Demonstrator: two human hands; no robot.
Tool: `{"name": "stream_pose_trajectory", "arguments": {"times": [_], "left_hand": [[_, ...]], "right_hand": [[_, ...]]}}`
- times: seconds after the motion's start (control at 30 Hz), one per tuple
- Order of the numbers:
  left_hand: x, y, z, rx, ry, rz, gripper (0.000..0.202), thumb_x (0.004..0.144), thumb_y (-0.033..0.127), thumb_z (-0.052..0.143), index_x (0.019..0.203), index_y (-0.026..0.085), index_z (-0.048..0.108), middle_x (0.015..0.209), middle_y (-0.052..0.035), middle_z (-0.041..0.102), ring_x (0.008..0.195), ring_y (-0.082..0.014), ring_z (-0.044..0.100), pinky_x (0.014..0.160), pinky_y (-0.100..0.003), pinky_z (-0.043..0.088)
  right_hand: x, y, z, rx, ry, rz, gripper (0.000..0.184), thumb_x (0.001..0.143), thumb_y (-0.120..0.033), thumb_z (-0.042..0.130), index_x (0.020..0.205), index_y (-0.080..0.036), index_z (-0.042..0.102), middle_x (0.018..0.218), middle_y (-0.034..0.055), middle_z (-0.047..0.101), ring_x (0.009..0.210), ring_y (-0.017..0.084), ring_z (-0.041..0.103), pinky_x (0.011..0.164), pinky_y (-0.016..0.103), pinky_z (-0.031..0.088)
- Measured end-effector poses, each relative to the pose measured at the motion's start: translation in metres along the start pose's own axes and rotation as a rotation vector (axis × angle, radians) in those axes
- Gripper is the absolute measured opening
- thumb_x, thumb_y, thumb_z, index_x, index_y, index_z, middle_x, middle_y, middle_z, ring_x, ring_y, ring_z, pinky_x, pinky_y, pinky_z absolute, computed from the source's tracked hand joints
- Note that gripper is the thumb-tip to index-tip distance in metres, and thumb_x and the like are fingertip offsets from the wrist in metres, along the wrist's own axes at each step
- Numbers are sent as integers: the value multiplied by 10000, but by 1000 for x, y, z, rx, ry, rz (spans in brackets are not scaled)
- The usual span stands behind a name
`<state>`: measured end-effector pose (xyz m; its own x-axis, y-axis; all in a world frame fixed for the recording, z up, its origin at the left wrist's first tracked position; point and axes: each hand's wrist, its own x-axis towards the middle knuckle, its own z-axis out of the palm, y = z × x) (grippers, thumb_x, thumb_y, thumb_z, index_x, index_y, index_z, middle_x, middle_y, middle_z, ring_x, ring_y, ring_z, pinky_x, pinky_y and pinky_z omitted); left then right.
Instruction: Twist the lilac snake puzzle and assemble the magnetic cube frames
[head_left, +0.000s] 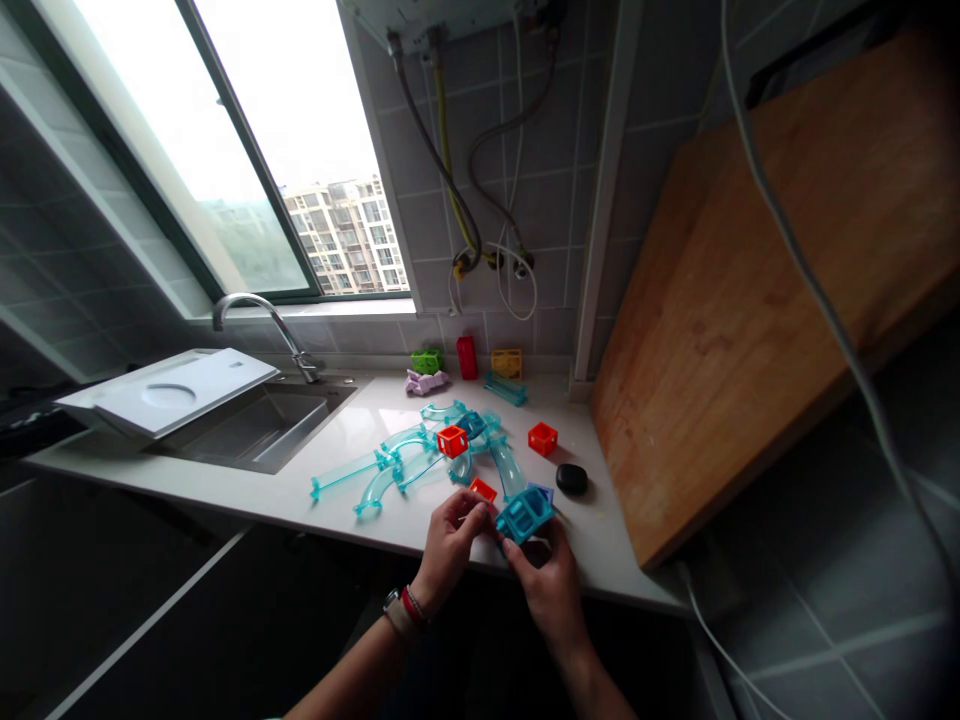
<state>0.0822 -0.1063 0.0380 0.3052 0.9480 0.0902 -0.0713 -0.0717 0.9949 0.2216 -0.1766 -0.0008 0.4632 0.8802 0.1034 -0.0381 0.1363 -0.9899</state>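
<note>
My left hand (450, 545) and my right hand (549, 578) meet at the front edge of a white counter (337, 440). The right hand grips a clear blue cube-shaped block (523, 514). The left hand's fingertips pinch a small red block (483, 491) right beside the blue one. Clear turquoise track pieces (405, 460) lie spread on the counter just beyond the hands. Two more red cube blocks (452, 441) (542, 438) sit among the tracks.
A black oval object (572, 479) lies right of the tracks. Green (426, 361), red (466, 357), yellow (507, 362) and lilac (426, 382) blocks stand by the tiled wall. A sink (255, 425) with faucet (262, 320) is on the left. A large wooden board (750, 290) leans on the right.
</note>
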Motion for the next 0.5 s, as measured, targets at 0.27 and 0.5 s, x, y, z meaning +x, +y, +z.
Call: {"name": "stream_pose_trajectory", "arguments": {"times": [0.27, 0.5], "left_hand": [[12, 2, -3, -65, 42, -122, 394, 865, 563, 725, 873, 179, 635, 968, -121, 795, 1016, -279, 763, 920, -413, 585], [8, 8, -3, 59, -87, -126, 402, 898, 560, 700, 928, 160, 713, 959, -99, 775, 915, -236, 756, 840, -350, 599]], "right_hand": [[1, 7, 2, 20, -13, 9, 414, 811, -361, 774, 1167, -195, 643, 954, 77, 784, 735, 254, 745, 693, 367, 608], [-2, 1, 3, 87, -38, 8, 431, 831, -384, 769, 1201, -200, 647, 1023, 86, 773, 705, 226, 729, 682, 352, 605]]}}
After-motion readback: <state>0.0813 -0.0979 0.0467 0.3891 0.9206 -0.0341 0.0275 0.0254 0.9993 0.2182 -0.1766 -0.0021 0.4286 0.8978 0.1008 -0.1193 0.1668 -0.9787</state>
